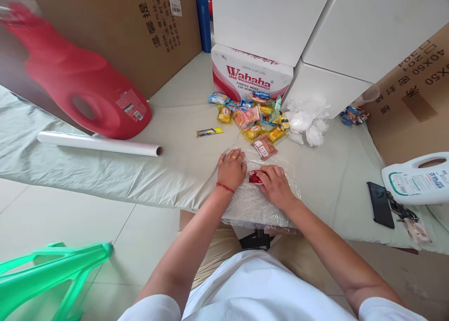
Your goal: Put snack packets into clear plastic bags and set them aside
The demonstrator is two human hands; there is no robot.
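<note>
My left hand [232,170] lies on a sheet of clear plastic film [257,204] at the table's front edge, fingers stretched out and nothing in them. Just to its right, my right hand [277,185] grips a small red packet [254,176] by its right end, over the film. Beyond the hands is a brown wrapped snack [264,147]. Behind that spreads a pile of small packaged snacks [247,116] in yellow, pink and blue wrappers. A thin yellow-and-dark packet [209,132] lies apart, left of the pile.
A white film roll [100,144] and a large red jug [87,82] stand left. Crumpled clear plastic bags [308,122] sit by the snacks, before a Wahaha carton [250,75]. Rightward are a phone [380,204] and a white bottle [417,181]. A green stool [52,269] is on the floor.
</note>
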